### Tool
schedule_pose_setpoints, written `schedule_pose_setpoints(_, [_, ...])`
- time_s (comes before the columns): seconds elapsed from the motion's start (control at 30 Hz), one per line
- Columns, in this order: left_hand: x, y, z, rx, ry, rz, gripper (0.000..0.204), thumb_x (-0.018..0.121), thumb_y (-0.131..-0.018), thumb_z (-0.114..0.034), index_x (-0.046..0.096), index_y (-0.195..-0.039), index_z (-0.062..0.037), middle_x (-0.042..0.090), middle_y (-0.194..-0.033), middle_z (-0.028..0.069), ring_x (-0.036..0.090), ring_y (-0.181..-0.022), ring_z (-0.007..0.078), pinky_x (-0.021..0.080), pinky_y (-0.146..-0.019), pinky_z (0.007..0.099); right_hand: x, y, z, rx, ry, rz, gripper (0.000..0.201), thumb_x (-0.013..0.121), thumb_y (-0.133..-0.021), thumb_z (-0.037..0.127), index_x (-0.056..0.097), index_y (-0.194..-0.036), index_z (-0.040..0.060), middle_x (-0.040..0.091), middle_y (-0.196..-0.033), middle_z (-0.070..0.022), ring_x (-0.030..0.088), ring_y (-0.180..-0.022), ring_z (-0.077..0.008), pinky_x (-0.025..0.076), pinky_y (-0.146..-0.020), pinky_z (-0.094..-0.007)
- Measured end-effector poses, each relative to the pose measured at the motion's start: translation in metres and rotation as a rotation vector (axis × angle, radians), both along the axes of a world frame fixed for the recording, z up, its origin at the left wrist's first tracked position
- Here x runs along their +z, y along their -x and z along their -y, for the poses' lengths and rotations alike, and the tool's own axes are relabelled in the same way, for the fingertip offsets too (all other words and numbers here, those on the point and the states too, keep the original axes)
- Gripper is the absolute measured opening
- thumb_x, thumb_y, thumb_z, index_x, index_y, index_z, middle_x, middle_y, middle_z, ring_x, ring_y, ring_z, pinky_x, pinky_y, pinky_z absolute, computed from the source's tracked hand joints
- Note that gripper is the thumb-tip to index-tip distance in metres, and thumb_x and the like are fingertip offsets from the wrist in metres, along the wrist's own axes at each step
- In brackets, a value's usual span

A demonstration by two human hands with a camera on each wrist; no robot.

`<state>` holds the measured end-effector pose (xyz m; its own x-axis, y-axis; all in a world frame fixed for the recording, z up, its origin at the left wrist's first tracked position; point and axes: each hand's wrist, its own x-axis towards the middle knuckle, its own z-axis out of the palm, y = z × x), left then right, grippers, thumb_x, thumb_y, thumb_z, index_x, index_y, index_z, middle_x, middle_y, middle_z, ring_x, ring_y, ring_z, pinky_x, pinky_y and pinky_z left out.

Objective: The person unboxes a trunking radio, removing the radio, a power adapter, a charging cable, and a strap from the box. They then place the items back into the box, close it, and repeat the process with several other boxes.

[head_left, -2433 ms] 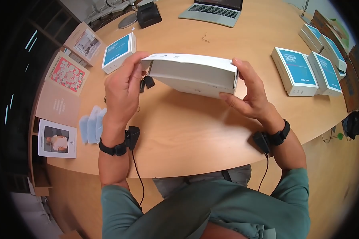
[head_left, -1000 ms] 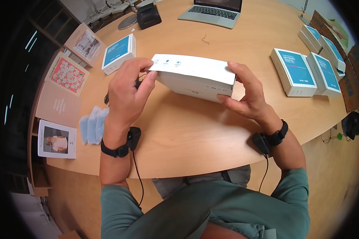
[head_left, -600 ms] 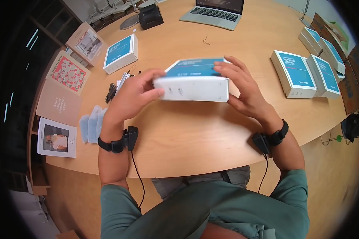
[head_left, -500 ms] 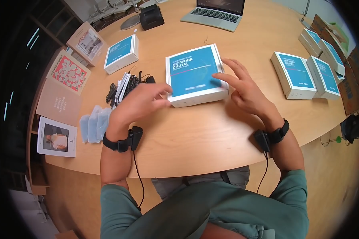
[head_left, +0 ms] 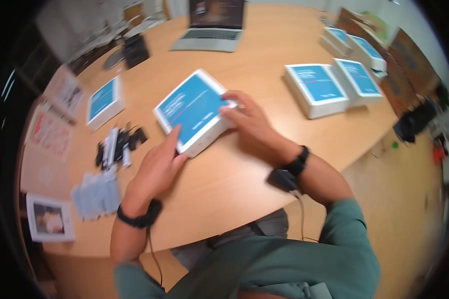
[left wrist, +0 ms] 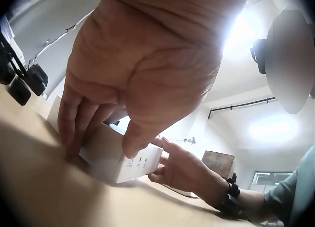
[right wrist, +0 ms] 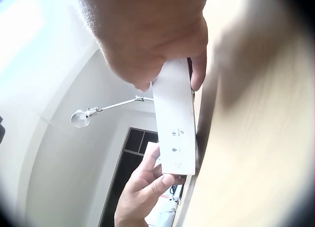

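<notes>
A white box with a blue lid panel (head_left: pixel 192 107) lies tilted in the head view, turned at an angle just above or on the table. My left hand (head_left: pixel 157 167) grips its near left corner, thumb on the near side. At the box's right corner my right hand (head_left: pixel 252 119) pinches the edge between thumb and fingers. The left wrist view shows the left hand (left wrist: pixel 138 64) over the box's printed white side (left wrist: pixel 118 158). In the right wrist view, the right hand (right wrist: pixel 152 35) holds one end of the box (right wrist: pixel 174 119) and the left hand (right wrist: pixel 140 192) the other.
Several blue-and-white boxes (head_left: pixel 317 89) stand at the right, and another box (head_left: pixel 105 103) at the left. Cables and small black items (head_left: pixel 117 145) lie beside pale blue packets (head_left: pixel 96 195). Books (head_left: pixel 50 132) line the left edge; a laptop (head_left: pixel 209 40) stands at the back.
The box has turned from its open-looking side to lid up, then rotated at an angle. Both hands have come back onto its corners. The head view has swung to the right.
</notes>
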<state>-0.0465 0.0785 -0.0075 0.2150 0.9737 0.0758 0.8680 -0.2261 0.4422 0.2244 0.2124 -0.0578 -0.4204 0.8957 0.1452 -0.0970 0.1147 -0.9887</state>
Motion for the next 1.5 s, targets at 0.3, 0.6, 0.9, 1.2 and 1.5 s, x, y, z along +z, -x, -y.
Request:
schedule_pose_setpoints(0.3, [-0.016,-0.003,-0.001,0.038,0.170,0.245,0.053,0.078,-0.095,-0.011,0.057,-0.141,0.0031,0.069,-0.095,0.0172,0.071,-0.087,0.0312,0.057,-0.084,0.0393,0.050,-0.046,-0.045,-0.356,-0.335,-0.099,0.047,0.076,-0.105,0.026,0.063,-0.143,0.0022,0.069,-0.115,-0.0107,0.066,-0.100,-0.0148,0.057,-0.083,-0.0329])
schedule_pose_setpoints(0.6, [-0.011,-0.001,0.004,-0.109,0.104,0.070,0.041,0.075,-0.096,-0.021,0.066,-0.129,0.0029,0.069,-0.096,0.0205,0.068,-0.095,0.0379,0.054,-0.088,0.0476,0.072,-0.247,-0.047,-0.830,-0.414,0.160,0.043,0.072,-0.108,0.032,0.066,-0.143,0.0072,0.070,-0.121,-0.0068,0.066,-0.105,-0.0161,0.058,-0.079,-0.0310])
schedule_pose_setpoints(0.9, [-0.015,0.001,0.002,-0.105,0.096,0.050,0.041,0.076,-0.095,-0.021,0.066,-0.128,0.0017,0.069,-0.095,0.0197,0.069,-0.093,0.0373,0.054,-0.086,0.0474,0.045,-0.298,-0.038,-0.927,-0.586,0.574,0.048,0.070,-0.108,0.039,0.067,-0.145,0.0084,0.073,-0.127,-0.0138,0.071,-0.111,-0.0240,0.060,-0.088,-0.0396])
schedule_pose_setpoints(1.2, [-0.011,-0.003,0.001,-0.106,0.103,0.026,0.042,0.077,-0.095,-0.021,0.065,-0.129,0.0018,0.069,-0.095,0.0198,0.069,-0.091,0.0381,0.055,-0.084,0.0472,0.064,-0.249,-0.001,-0.872,-0.947,1.063,0.054,0.076,-0.099,0.043,0.071,-0.143,0.0138,0.066,-0.146,-0.0210,0.061,-0.135,-0.0435,0.049,-0.115,-0.0517])
schedule_pose_setpoints(1.5, [-0.011,-0.003,0.005,-0.124,0.091,0.046,0.045,0.076,-0.094,-0.022,0.064,-0.130,0.0011,0.072,-0.107,0.0234,0.069,-0.099,0.0421,0.055,-0.090,0.0492,0.044,-0.197,-0.009,-0.753,-0.960,1.349,0.056,0.077,-0.097,0.046,0.067,-0.144,0.0172,0.066,-0.146,-0.0257,0.059,-0.131,-0.0538,0.045,-0.113,-0.0642])
